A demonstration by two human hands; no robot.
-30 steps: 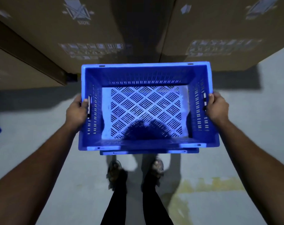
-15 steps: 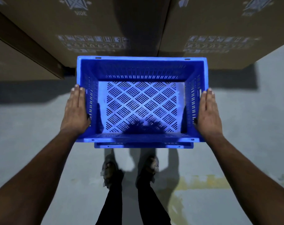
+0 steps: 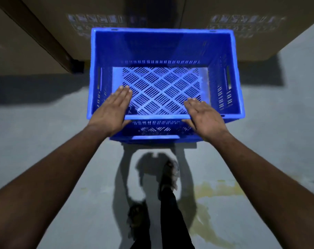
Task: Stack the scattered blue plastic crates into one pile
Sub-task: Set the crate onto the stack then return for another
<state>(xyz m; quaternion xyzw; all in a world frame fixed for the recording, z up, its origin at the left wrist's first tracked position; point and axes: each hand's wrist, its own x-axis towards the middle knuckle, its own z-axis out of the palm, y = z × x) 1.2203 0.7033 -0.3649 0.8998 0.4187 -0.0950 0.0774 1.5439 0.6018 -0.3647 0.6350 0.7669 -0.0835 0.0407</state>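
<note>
On crate point(image 3: 163, 44) near rim: both hands flat.

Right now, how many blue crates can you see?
2: the top crate in front of the cardboard boxes, and the crate under it, showing below its near rim. More may be hidden underneath.

The top crate point(image 3: 163, 45) is showing a saturated blue on its walls and rim, while its floor is glowing a paler, whitish blue with a diamond lattice of short dark slots. Under it, the lower crate point(image 3: 152, 131) is wearing the same blue with rows of small slits. Behind the top crate the cardboard boxes point(image 3: 251, 8) are looking dull brown with faint pale printed symbols, and the concrete floor point(image 3: 44, 141) before it is appearing grey with a yellowish stain point(image 3: 215, 189).
</note>
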